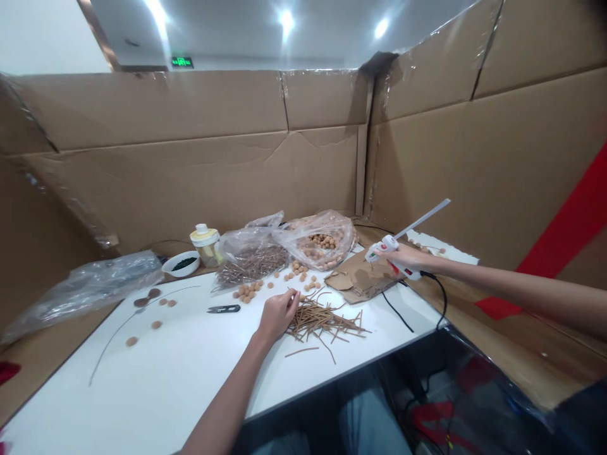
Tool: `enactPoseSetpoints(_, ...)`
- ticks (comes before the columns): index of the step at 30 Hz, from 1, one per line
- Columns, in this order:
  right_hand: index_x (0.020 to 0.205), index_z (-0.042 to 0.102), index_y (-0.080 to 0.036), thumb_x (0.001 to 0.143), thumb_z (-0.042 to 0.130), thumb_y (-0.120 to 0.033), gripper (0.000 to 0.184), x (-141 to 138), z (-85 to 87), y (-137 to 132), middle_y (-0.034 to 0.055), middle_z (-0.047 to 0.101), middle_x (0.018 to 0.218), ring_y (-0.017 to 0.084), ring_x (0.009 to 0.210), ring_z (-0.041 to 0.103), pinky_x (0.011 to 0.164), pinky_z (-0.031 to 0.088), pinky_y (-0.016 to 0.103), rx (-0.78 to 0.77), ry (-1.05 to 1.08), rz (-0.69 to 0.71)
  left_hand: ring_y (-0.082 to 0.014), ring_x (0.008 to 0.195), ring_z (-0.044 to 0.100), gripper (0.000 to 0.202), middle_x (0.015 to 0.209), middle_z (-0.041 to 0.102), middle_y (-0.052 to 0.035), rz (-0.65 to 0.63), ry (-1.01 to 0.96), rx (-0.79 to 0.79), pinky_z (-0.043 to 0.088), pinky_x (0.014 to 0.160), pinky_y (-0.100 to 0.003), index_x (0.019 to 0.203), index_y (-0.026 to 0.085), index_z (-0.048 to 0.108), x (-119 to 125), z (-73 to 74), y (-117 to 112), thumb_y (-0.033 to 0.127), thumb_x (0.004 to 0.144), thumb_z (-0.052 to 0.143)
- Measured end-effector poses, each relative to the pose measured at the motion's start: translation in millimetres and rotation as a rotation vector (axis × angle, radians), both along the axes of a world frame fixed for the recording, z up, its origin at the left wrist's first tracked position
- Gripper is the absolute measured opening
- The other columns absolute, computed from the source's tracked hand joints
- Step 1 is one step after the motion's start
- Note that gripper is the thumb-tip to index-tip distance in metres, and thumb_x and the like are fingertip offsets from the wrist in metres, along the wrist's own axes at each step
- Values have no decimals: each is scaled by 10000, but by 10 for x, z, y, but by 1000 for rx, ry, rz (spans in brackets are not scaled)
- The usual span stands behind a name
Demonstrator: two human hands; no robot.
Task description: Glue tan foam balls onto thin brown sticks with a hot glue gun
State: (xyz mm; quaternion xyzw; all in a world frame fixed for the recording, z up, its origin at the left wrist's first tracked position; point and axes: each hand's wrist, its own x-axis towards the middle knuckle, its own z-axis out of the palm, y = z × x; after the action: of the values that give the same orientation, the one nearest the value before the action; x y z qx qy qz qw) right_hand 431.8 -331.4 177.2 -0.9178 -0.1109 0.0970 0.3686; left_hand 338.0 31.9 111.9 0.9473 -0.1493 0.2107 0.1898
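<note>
My left hand (279,311) is at the left edge of a loose pile of thin brown sticks (322,319) on the white table. Its thumb and fingers are pinched together, and what they hold, if anything, is too small to make out. Off to the right, my right hand (408,256) is wrapped round a white hot glue gun (383,246), with a long glue stick (422,219) jutting from its back. The gun's nose is above a piece of brown cardboard (353,281). Several round wooden beads (247,291) lie loose behind my left hand.
Small black snips (224,309) lie left of the sticks. Along the back are a bag of twigs (251,259), a bag of beads (327,240), a lidded jar (207,245) and a white bowl (181,264). A black cord (443,297) hangs from the gun. Cardboard walls (190,177) surround the table.
</note>
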Motion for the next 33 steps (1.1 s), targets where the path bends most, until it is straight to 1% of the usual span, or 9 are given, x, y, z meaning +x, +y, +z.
enactPoseSetpoints(3,777,592,-146,942,449,-532,443,-23,13,26,-48,541,577,70,448,494,459,437,216,-9,-26,2,-145,481,481,363,500,490,17,1,2,1,281,541,-248,690,193,540,-7,7,0,354,949,342)
enactPoseSetpoints(7,852,610,-145,932,484,-509,394,-53,16,50,-23,599,697,86,533,539,523,468,236,-2,-114,-29,-148,491,481,355,508,497,15,4,7,0,282,546,-250,705,194,544,-12,16,-7,360,947,344)
enactPoseSetpoints(12,667,558,-151,921,485,-537,468,-104,41,68,-61,502,534,83,461,490,513,442,241,-16,-120,-27,-145,493,484,376,510,502,14,8,18,0,286,549,-249,702,197,544,-18,25,-18,375,950,324)
enactPoseSetpoints(18,701,554,-162,910,504,-535,431,-212,53,136,-64,492,550,71,450,443,480,402,224,78,-78,-66,-151,498,498,371,506,505,13,5,20,5,285,550,-253,715,199,549,-27,38,-20,369,951,319)
enactPoseSetpoints(22,616,515,-173,923,419,-599,533,-246,76,142,-58,473,493,76,422,432,456,384,227,221,-6,-24,-151,499,504,366,508,512,12,2,16,10,289,552,-252,710,200,547,-29,40,-15,362,952,326)
enactPoseSetpoints(25,613,553,-161,905,373,-660,606,-316,170,145,-39,485,485,83,413,426,450,368,235,374,40,30,-148,497,504,360,516,524,11,2,15,12,292,553,-251,711,197,548,-25,31,-8,354,952,332)
enactPoseSetpoints(29,522,528,-185,840,331,-762,688,-492,312,202,38,546,501,136,513,526,591,453,285,630,68,116,-149,499,507,357,525,538,7,5,12,12,289,549,-252,713,196,550,-18,17,-3,356,951,338)
enactPoseSetpoints(31,484,496,-197,833,330,-767,689,-588,358,236,34,514,458,141,497,509,622,454,299,744,88,157,-149,500,508,356,529,543,6,3,13,11,289,547,-252,718,194,554,-18,15,-5,357,951,341)
enactPoseSetpoints(33,468,486,-200,847,340,-745,680,-680,396,258,20,477,421,131,450,457,592,434,298,836,120,195,-148,498,507,358,530,545,5,2,13,10,290,547,-253,717,193,555,-21,19,-5,357,953,341)
